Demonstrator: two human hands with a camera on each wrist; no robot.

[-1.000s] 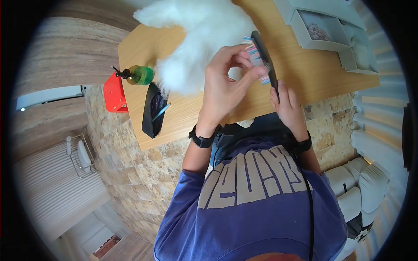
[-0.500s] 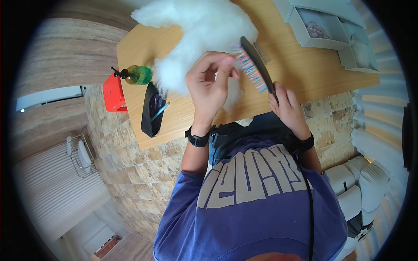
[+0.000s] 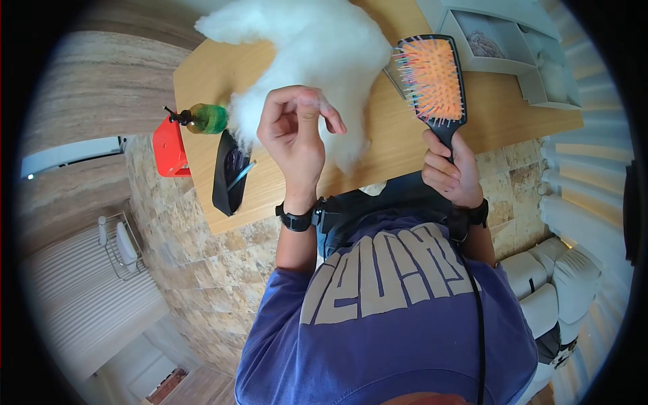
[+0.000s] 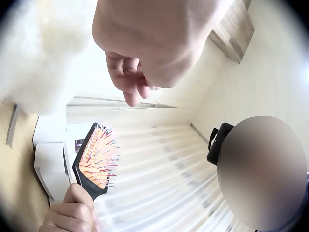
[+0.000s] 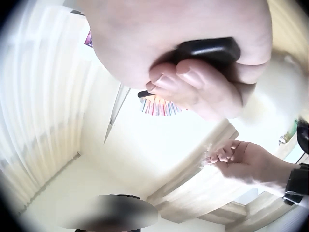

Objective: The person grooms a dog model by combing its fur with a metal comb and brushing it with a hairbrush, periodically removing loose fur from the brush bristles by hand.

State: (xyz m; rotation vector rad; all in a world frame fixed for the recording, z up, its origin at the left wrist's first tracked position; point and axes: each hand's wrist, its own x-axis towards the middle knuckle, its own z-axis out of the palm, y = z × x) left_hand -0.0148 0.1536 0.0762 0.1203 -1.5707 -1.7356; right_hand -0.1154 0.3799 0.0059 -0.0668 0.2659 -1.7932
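Observation:
My right hand [image 3: 452, 169] grips the black handle of a paddle hairbrush [image 3: 432, 77], held upright over the table with its orange pad and coloured bristles facing up. To its left, apart from the brush, my left hand [image 3: 293, 138] is raised, thumb against curled fingers. A thin pale wisp of fluff [image 5: 207, 157] shows at those fingertips in the right wrist view. Behind the left hand lies a big mass of white fluffy stuffing [image 3: 317, 47]. In the left wrist view the hairbrush [image 4: 96, 159] appears side-on above the right hand [image 4: 72, 210].
A flat grey comb-like strip [image 3: 395, 79] lies on the wooden table [image 3: 378, 152], partly behind the brush. At the left are a green pump bottle [image 3: 206, 119], a black pouch [image 3: 226, 179] with a blue pen-like stick, and a red stool [image 3: 167, 148]. White open drawers [image 3: 482, 64] stand back right.
My left hand has pulled away leftward from the bristles. The right hand has turned the brush from edge-on to bristles up and moved it right.

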